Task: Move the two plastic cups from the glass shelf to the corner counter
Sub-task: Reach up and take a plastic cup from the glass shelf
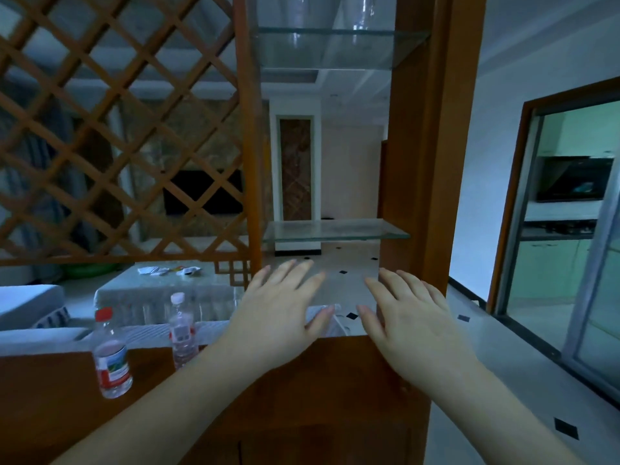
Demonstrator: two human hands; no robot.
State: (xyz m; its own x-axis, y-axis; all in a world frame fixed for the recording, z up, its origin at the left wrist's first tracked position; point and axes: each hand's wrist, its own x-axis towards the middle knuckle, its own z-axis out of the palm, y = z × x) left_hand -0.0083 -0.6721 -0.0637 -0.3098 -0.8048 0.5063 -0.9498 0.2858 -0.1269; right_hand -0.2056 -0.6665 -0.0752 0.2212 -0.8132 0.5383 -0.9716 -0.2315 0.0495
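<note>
- Beneath the lower glass shelf (335, 229), both hands float palm down over the wooden counter (60, 391), fingers spread wide and holding nothing: the left hand (281, 317) under the shelf's left part, the right hand (412, 327) near the right post.
- High up, on the upper glass shelf (339, 48), stand the two plastic cups (330, 15), clear and side by side, cut off by the top of the view. The lower shelf is bare.
- My worry: the cups are see-through against pale glass in dim light, so a reach upward could misjudge a rim and tip one over, or nudge it into its neighbour.
- A fast lift could also knock a wrist on the lower shelf's front edge, which juts out just above the hands.
- Two water bottles, a red-capped bottle (110, 357) and a pink-capped bottle (183, 333), stand upright on the counter to the left; a cup set down carelessly could bump them.
- Around us: a wooden lattice screen (117, 129) on the left, a sitting room beyond it, a kitchen doorway (567, 203) on the right, pale floor tiles with small dark squares.
</note>
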